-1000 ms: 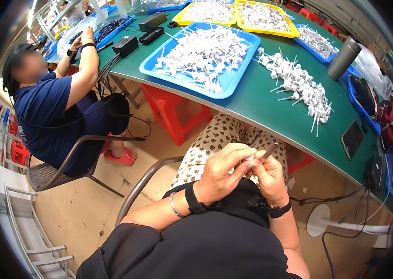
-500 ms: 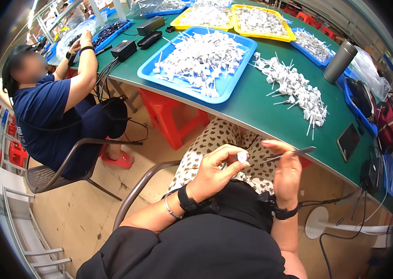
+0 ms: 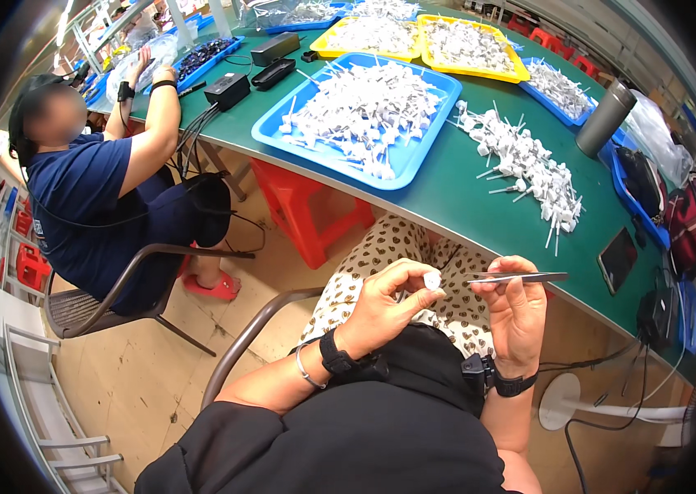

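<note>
Above my lap, my left hand (image 3: 385,303) is closed in a pinch on a small white plastic part (image 3: 432,281) with a round end that faces up. To its right, my right hand (image 3: 516,317) grips a pair of dark metal tweezers (image 3: 533,277) between thumb and fingers. The tweezers lie almost level, their tips pointing left toward the white part and apart from it. On the table ahead stands a blue tray (image 3: 440,107) heaped with similar white parts, many with thin stems. A loose pile of white parts (image 3: 521,156) lies right of the tray.
Yellow trays (image 3: 514,72) of white parts stand farther back on the green table (image 3: 447,193). A grey bottle (image 3: 606,118) and a phone (image 3: 616,260) are at the right. A red stool (image 3: 282,198) is under the table. Another person (image 3: 84,181) sits at the left, hands raised.
My right hand has turned, its fingers now curled around the tweezers, which have swung to nearly level. My left hand still pinches the white part. The other person's hands have moved apart.
</note>
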{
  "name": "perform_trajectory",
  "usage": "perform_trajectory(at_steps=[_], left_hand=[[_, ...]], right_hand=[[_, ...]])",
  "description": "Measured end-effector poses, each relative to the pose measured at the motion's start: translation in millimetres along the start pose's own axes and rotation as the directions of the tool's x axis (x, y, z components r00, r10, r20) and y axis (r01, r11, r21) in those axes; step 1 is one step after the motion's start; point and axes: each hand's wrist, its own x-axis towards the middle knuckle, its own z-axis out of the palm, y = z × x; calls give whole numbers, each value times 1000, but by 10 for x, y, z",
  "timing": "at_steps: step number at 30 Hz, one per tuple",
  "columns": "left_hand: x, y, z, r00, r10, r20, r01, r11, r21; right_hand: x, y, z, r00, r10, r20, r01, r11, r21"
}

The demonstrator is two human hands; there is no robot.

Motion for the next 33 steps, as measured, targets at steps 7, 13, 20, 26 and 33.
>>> perform_trajectory(at_steps=[7,13,20,26,33], left_hand=[[594,389,-234,956,290,-46,-281,950,140],[1680,614,-1137,688,724,56,-156,72,985],[1772,437,-116,889,350,293,-439,475,763],[2116,158,608,916,225,331,-388,295,873],[2455,-134,659,957,213,198,-260,318,912]], right_hand=[[-24,-123,-71,1000,-5,-4,5,994,112],[-35,-174,-48,999,-49,-14,51,995,89],[-37,-238,-83,994,-111,-18,111,993,40],[-78,-324,-87,986,-134,-95,135,991,-3],[-76,-314,-184,985,-145,-88,146,989,4]])
